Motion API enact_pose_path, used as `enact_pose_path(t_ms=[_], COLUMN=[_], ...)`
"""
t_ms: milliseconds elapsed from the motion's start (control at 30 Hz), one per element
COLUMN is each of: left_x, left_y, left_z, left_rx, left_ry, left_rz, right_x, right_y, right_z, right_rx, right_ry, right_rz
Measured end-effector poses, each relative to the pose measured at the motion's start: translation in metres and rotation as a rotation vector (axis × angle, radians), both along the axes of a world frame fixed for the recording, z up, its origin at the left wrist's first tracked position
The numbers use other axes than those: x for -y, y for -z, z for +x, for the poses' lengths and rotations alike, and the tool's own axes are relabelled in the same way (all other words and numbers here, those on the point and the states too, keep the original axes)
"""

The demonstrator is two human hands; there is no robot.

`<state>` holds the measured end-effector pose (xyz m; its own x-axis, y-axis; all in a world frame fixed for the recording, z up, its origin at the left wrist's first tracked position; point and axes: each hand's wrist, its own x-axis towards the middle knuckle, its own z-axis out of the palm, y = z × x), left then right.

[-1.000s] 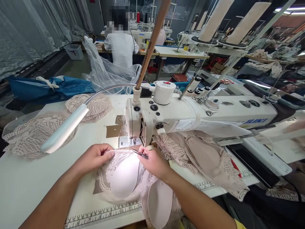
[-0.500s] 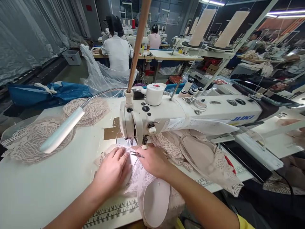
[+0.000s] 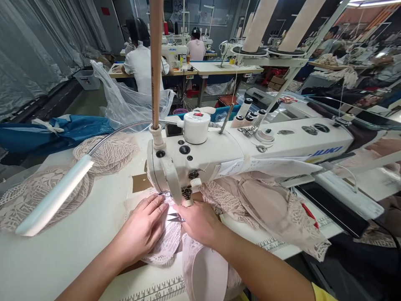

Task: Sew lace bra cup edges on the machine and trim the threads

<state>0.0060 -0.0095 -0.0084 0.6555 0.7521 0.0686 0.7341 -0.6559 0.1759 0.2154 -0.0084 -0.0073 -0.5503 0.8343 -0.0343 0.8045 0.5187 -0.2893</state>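
A beige lace bra piece lies on the white table under the head of a white sewing machine. My left hand lies flat on the lace with fingers stretched toward the needle. My right hand rests on the lace just right of it, fingers closed around small thread snips whose tips point left. A moulded cup of the same piece hangs over the table's front edge.
A gooseneck lamp reaches over the left of the table. Piles of lace pieces lie at the back left, and sewn beige bras are heaped right of the needle. Thread cones stand behind. Other people sit at machines beyond.
My left hand let go of the lace edge it pinched and came to lie flat on the fabric near the needle. The camera moved closer, and the lamp's light no longer falls on the cup.
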Motion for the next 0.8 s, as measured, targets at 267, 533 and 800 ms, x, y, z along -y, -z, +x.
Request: enact_pose_path(t_ms=[267,533,800], left_x=[-0.008,-0.021,-0.026], left_y=[-0.003,-0.015,-0.014], left_z=[-0.003,0.006,0.003], left_rx=[0.001,0.023,-0.016], left_ry=[0.046,0.062,0.067], left_rz=[-0.033,-0.057,-0.032], right_x=[0.001,0.000,-0.002], right_y=[0.004,0.008,0.007], right_z=[0.000,-0.004,-0.003], right_rx=[-0.020,0.027,0.033], right_ry=[0.019,0.048,0.040], right_rz=[-0.001,0.014,-0.006])
